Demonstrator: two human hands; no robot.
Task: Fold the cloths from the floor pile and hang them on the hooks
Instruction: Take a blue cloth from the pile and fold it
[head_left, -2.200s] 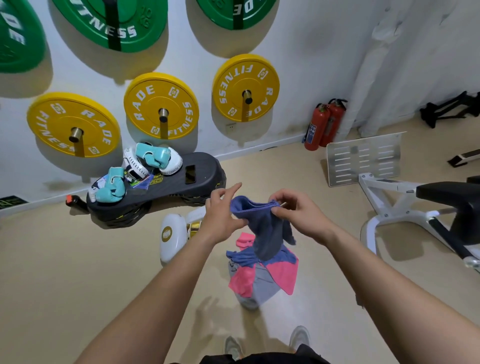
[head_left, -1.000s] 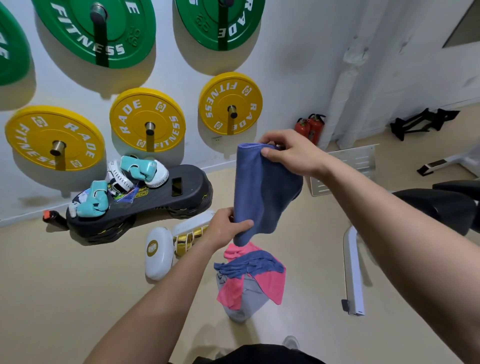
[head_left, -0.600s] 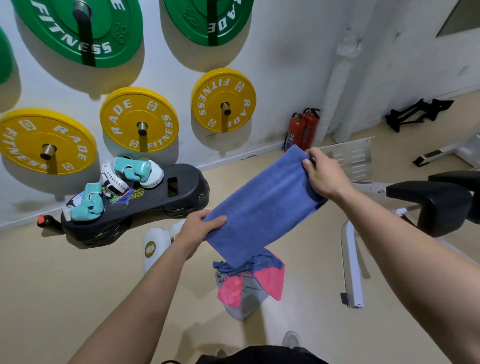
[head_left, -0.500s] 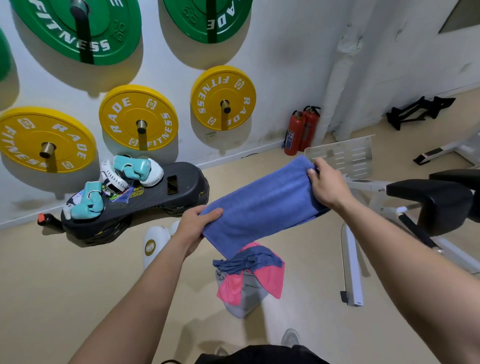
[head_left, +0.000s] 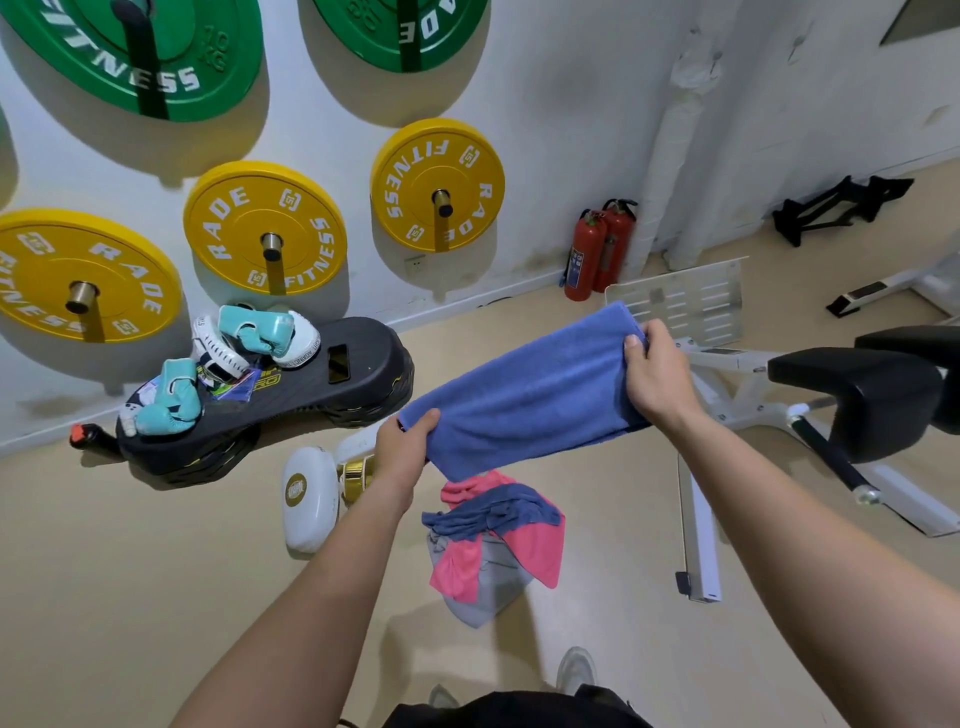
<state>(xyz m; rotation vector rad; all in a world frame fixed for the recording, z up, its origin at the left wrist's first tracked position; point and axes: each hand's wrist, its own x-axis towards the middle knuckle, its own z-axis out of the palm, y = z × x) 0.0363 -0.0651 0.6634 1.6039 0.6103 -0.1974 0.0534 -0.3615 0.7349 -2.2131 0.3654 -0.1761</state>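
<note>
Left hand (head_left: 402, 453), right hand (head_left: 655, 375) outstretched, fingers gripping blue cloth (head_left: 524, 397) ends.

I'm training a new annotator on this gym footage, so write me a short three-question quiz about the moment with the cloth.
1. True or false: the left hand and the right hand each grip one end of the blue cloth.
2. Fill in: ___ red fire extinguishers stand against the wall.
3. Where is the pile of cloths?
A) on the floor, beneath the blue cloth
B) in the right hand
C) beside the fire extinguishers

Key: 1 true; 2 two; 3 A.
</note>
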